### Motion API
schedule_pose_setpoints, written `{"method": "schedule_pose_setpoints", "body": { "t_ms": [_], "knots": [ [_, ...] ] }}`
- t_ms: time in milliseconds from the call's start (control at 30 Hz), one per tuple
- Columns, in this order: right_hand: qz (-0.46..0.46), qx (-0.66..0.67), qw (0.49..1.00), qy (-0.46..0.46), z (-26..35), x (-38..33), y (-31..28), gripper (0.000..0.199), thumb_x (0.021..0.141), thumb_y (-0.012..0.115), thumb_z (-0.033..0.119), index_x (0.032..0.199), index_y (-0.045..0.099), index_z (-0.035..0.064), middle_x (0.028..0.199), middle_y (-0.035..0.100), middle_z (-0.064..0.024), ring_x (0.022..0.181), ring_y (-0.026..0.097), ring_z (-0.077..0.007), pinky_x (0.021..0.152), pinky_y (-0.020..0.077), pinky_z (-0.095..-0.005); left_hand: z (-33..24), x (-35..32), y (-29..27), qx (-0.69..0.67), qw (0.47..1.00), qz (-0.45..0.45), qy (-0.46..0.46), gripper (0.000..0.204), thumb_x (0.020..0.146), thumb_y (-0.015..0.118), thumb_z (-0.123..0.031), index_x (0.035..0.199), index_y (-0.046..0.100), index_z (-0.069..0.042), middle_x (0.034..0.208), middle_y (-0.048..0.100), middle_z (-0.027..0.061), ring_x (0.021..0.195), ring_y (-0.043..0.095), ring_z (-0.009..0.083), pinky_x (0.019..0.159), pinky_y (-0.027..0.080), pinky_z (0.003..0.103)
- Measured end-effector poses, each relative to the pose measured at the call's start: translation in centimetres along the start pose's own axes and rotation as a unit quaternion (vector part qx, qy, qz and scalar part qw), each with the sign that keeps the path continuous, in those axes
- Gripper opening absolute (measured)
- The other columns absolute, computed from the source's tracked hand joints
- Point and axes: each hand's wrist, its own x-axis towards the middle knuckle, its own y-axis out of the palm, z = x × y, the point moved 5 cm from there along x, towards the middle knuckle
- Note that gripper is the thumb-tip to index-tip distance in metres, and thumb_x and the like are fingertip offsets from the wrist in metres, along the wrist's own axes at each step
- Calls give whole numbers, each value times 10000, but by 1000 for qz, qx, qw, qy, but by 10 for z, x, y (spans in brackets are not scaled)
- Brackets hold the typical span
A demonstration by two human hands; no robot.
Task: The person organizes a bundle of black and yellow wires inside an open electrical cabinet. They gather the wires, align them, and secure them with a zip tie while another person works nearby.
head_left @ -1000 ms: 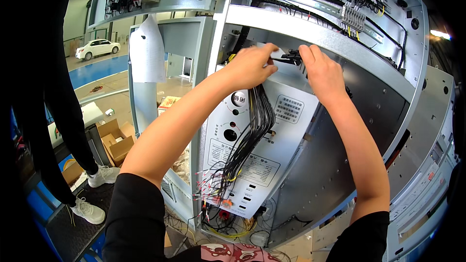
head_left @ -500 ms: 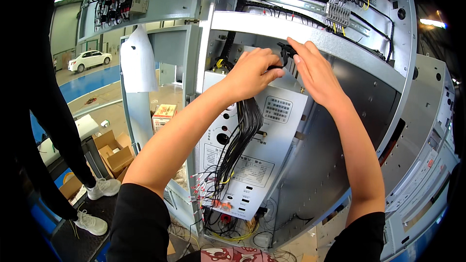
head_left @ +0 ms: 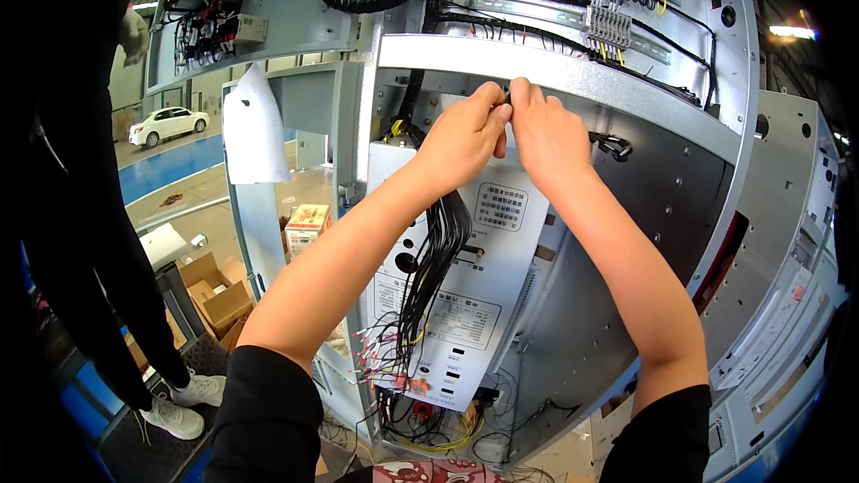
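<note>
Pinching a small black tie (head_left: 507,94) under the grey crossbar (head_left: 573,80), left hand (head_left: 461,139) and right hand (head_left: 550,134) close fingertips together; it looks light, bendy, best gripped by its end.

Grey cabinet frame (head_left: 573,80) carries a white module (head_left: 483,286) and black wire bundle (head_left: 438,250).

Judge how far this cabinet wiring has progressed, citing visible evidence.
Done: a black wire bundle already runs down the grey unit. In hand: the left hand and right hand pinch something small and black under the crossbar. Left: loose wire ends hang unconnected below.
</note>
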Motion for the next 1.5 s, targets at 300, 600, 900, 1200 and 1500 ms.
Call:
{"method": "schedule_pose_setpoints", "body": {
  "t_ms": [300,600,900,1200,1500],
  "knots": [
    [183,777,592,111,-3,32,-7,169,930,457,126,1072,464,36,743,469,0,581,418,-62,458,312,-214,20,-7,-24,-91,994,-24,-58,276,992,565,-283,995,589,-8,876,628,30,935,600,114,895,441,293],
    [165,899,405,-6,-7,44,-17,161,983,546,181,1048,531,34,866,578,-35,675,531,-72,532,408,-203,-19,2,-51,-161,984,-56,61,422,1033,457,-293,1397,368,-98,1220,527,61,1086,522,136,969,405,306],
    [165,852,497,6,10,41,4,370,967,579,307,1171,507,7,1046,625,-119,795,638,-148,697,507,-251,-48,14,-97,99,982,5,161,243,918,669,-176,1105,646,-23,996,670,13,903,621,77,786,491,213],
    [32,584,807,-80,30,46,-10,280,886,675,178,1088,603,-2,857,661,-72,711,618,-185,638,471,-315,-66,-11,-110,393,908,-144,9,295,930,630,-287,814,619,-17,604,556,12,610,551,92,574,427,262],
    [373,809,440,-114,41,45,21,181,947,559,173,983,593,-2,642,506,33,450,355,-8,391,221,-184,-63,-50,-61,728,631,2,268,549,834,721,-195,1328,484,-179,1315,494,56,1276,448,297,1099,352,454]
  ]
}}
